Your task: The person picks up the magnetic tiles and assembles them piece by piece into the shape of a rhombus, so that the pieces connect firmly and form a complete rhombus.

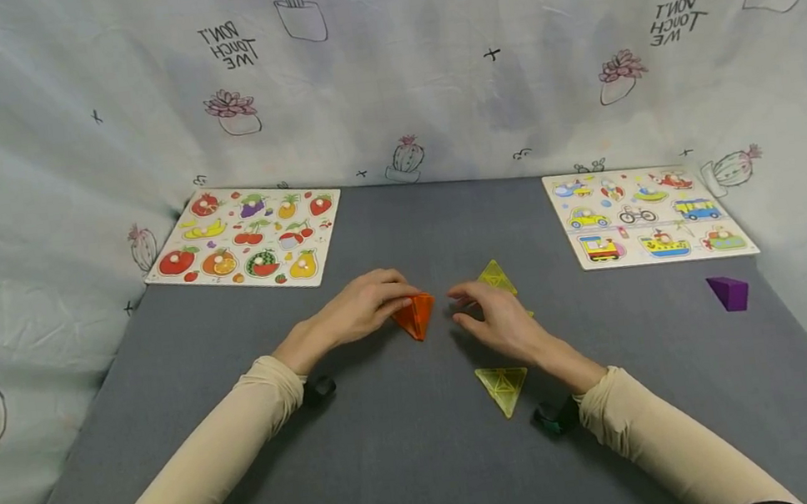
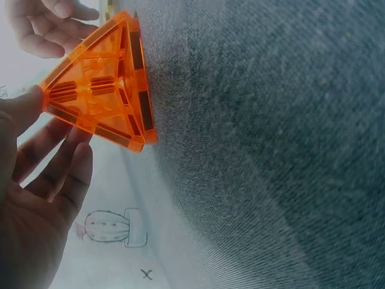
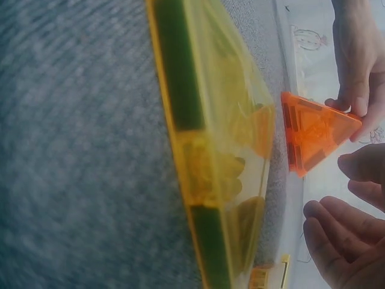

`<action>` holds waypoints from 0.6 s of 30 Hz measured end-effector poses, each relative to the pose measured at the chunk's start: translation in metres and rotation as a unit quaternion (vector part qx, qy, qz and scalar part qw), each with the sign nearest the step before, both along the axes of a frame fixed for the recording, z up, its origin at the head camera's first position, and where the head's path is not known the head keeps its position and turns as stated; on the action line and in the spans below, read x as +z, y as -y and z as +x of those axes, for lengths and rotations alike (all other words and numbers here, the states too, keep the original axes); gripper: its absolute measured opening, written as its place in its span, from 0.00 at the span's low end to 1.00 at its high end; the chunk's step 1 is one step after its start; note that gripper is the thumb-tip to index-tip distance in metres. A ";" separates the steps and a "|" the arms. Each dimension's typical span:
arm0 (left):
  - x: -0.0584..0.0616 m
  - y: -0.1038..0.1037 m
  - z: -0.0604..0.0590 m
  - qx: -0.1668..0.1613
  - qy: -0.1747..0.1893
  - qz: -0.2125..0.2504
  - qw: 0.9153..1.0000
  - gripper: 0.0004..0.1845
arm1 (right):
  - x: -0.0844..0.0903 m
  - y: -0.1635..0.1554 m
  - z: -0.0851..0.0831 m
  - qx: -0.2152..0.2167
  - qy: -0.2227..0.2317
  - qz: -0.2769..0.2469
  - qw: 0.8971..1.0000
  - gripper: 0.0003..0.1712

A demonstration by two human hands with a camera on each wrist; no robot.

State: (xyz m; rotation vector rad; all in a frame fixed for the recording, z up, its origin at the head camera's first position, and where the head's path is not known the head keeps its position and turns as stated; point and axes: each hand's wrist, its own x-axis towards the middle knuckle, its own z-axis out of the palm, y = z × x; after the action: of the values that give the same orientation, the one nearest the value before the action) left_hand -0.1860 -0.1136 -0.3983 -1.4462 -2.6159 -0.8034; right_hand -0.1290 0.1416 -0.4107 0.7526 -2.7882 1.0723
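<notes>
My left hand (image 1: 367,307) pinches the tip of an orange pyramid of see-through triangular magnetic tiles (image 1: 416,316). In the left wrist view the thumb and fingers meet at the pyramid's tip (image 2: 90,90), and its base is right at the grey cloth. To the right, apart from the pyramid, my right hand (image 1: 500,320) has its fingers loosely bent with nothing between them. A yellow triangular tile (image 1: 496,277) lies just beyond the right hand, which partly covers it. Nearer the front lies another yellow triangular tile (image 1: 503,389), which looms large in the right wrist view.
A fruit puzzle board (image 1: 243,240) lies at the back left, and a vehicle puzzle board (image 1: 647,215) at the back right. A purple block (image 1: 729,293) sits at the table's right side. Printed cloth (image 1: 425,56) hangs behind the grey table (image 1: 400,471).
</notes>
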 end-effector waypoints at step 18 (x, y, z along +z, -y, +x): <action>0.002 0.003 0.000 0.111 0.014 0.001 0.994 0.07 | -0.003 -0.003 -0.001 0.003 -0.005 0.005 1.000 0.18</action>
State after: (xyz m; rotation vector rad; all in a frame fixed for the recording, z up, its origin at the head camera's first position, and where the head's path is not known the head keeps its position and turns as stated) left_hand -0.1861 -0.1162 -0.3964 -1.1238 -2.7308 -0.8044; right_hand -0.1296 0.1448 -0.4134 0.7649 -2.7872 1.0534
